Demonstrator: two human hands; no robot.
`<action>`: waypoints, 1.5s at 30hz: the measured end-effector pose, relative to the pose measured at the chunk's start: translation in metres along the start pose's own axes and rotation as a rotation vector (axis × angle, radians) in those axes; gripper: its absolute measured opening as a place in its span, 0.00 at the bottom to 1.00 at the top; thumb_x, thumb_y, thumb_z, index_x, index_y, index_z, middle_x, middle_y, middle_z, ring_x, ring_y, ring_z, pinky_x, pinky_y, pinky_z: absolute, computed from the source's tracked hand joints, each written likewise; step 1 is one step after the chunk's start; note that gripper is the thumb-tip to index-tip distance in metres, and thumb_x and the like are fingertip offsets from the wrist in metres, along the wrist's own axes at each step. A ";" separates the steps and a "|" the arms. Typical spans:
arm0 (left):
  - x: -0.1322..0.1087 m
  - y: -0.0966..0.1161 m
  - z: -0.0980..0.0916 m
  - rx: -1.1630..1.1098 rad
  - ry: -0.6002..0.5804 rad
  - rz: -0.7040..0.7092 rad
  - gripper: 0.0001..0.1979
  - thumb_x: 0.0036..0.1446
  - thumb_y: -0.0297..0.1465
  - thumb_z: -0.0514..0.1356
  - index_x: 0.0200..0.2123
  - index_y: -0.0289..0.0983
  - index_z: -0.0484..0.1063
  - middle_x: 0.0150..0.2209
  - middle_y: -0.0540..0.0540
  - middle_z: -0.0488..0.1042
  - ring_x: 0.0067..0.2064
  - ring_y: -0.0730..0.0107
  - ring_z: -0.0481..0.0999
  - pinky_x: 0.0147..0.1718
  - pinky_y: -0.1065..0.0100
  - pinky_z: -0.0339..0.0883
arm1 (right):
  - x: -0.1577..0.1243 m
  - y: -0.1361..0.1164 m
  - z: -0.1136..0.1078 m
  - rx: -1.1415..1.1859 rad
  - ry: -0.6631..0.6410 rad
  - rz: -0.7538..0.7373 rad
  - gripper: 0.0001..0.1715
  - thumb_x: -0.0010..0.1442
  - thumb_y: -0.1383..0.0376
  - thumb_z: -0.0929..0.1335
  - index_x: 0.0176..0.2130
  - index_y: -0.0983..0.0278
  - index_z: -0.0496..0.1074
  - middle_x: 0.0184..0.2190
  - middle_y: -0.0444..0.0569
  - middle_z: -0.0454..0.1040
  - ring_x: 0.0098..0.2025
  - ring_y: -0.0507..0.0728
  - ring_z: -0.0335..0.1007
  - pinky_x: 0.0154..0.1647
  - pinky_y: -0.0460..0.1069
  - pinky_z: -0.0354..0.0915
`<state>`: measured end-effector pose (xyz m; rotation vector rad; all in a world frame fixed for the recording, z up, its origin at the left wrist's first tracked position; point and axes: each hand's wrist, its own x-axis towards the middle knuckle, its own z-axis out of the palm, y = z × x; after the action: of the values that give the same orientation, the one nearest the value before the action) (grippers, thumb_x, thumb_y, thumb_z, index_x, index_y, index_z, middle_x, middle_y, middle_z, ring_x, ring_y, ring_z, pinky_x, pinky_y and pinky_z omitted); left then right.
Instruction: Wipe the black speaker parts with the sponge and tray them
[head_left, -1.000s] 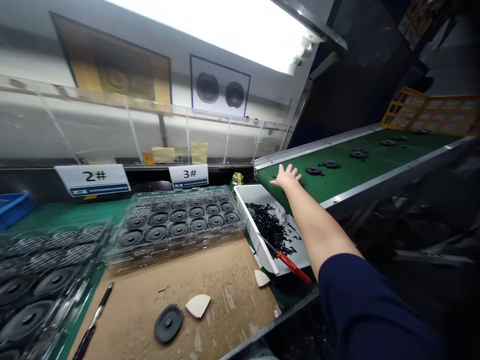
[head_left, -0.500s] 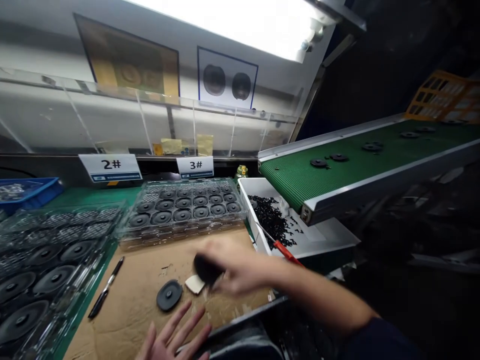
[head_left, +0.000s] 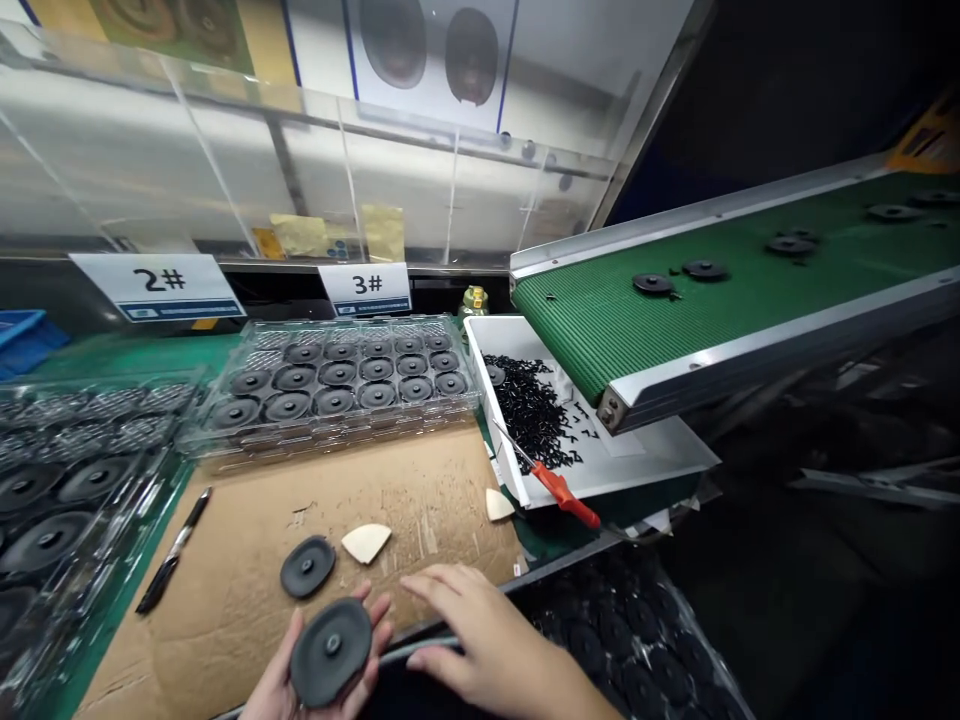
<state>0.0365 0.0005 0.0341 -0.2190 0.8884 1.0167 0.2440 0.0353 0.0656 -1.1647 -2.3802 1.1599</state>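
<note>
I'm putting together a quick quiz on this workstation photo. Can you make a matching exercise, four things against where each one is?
Things:
1. black disc
2. red-handled tool
3. black pen
4. pile of small black parts

Places:
A. inside the white bin, toward its far end
B. in the left hand
C. across the white bin's near rim
D. at the left edge of the cardboard sheet

Pairs: 1-B, 2-C, 3-D, 4-A
</note>
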 end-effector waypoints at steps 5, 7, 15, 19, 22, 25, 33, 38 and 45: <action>-0.003 0.034 0.009 0.031 0.074 0.165 0.26 0.63 0.34 0.43 0.62 0.32 0.45 0.35 0.34 0.79 0.35 0.57 0.79 0.28 0.65 0.75 | -0.005 0.005 0.010 0.065 -0.052 0.106 0.26 0.56 0.62 0.67 0.54 0.55 0.63 0.49 0.45 0.70 0.51 0.56 0.63 0.54 0.48 0.57; -0.004 0.045 0.006 0.040 0.062 0.199 0.24 0.62 0.33 0.45 0.59 0.30 0.51 0.35 0.34 0.79 0.35 0.57 0.79 0.27 0.67 0.75 | 0.000 0.002 0.018 0.102 -0.068 0.098 0.26 0.55 0.63 0.68 0.53 0.55 0.64 0.48 0.45 0.70 0.50 0.56 0.65 0.53 0.48 0.58; -0.034 0.043 0.016 0.055 -0.206 0.119 0.18 0.57 0.35 0.54 0.48 0.31 0.66 0.44 0.36 0.76 0.48 0.50 0.73 0.43 0.61 0.70 | 0.019 -0.024 0.039 0.227 0.217 -0.031 0.16 0.59 0.67 0.63 0.47 0.59 0.70 0.41 0.47 0.73 0.44 0.55 0.69 0.46 0.47 0.63; -0.058 0.011 0.009 0.088 -0.308 0.262 0.18 0.58 0.33 0.53 0.50 0.31 0.66 0.49 0.35 0.72 0.52 0.50 0.69 0.50 0.58 0.65 | 0.003 -0.030 0.046 0.269 0.366 -0.100 0.14 0.62 0.64 0.60 0.47 0.60 0.68 0.38 0.48 0.73 0.40 0.54 0.69 0.42 0.48 0.65; -0.077 -0.013 0.000 0.085 -0.391 0.310 0.19 0.59 0.34 0.52 0.51 0.30 0.67 0.51 0.34 0.71 0.54 0.50 0.67 0.52 0.58 0.62 | -0.011 -0.038 0.052 0.197 0.442 -0.223 0.20 0.61 0.60 0.62 0.53 0.58 0.62 0.48 0.50 0.67 0.50 0.57 0.63 0.51 0.52 0.61; -0.091 -0.028 -0.008 0.034 -0.374 0.371 0.18 0.60 0.33 0.51 0.49 0.30 0.69 0.50 0.37 0.72 0.53 0.53 0.69 0.51 0.59 0.64 | -0.014 -0.054 0.058 0.022 0.387 -0.387 0.43 0.51 0.54 0.70 0.60 0.59 0.51 0.59 0.54 0.54 0.60 0.63 0.49 0.59 0.58 0.52; -0.083 -0.024 -0.005 -0.099 -0.297 0.457 0.13 0.60 0.31 0.52 0.39 0.34 0.75 0.42 0.45 0.78 0.44 0.65 0.76 0.47 0.64 0.67 | 0.017 -0.069 0.062 -0.102 0.284 -0.421 0.44 0.46 0.65 0.72 0.58 0.63 0.53 0.60 0.57 0.50 0.62 0.64 0.45 0.60 0.61 0.50; -0.052 -0.001 0.000 -0.092 -0.344 0.318 0.14 0.60 0.33 0.51 0.40 0.35 0.75 0.44 0.46 0.77 0.44 0.64 0.76 0.48 0.63 0.66 | 0.044 -0.053 0.044 -0.057 0.199 -0.379 0.37 0.47 0.66 0.71 0.55 0.64 0.59 0.59 0.57 0.52 0.61 0.63 0.46 0.61 0.60 0.50; -0.014 0.024 -0.026 0.112 -0.556 -0.007 0.22 0.55 0.40 0.56 0.47 0.29 0.71 0.44 0.31 0.75 0.47 0.55 0.74 0.48 0.57 0.62 | 0.059 -0.030 0.029 0.171 -0.013 -0.211 0.40 0.49 0.69 0.71 0.58 0.57 0.55 0.61 0.48 0.49 0.63 0.57 0.44 0.62 0.52 0.50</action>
<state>0.0000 -0.0097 0.0330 0.1535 0.4339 0.9503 0.1734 0.0525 0.0624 -0.8323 -2.2940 1.2720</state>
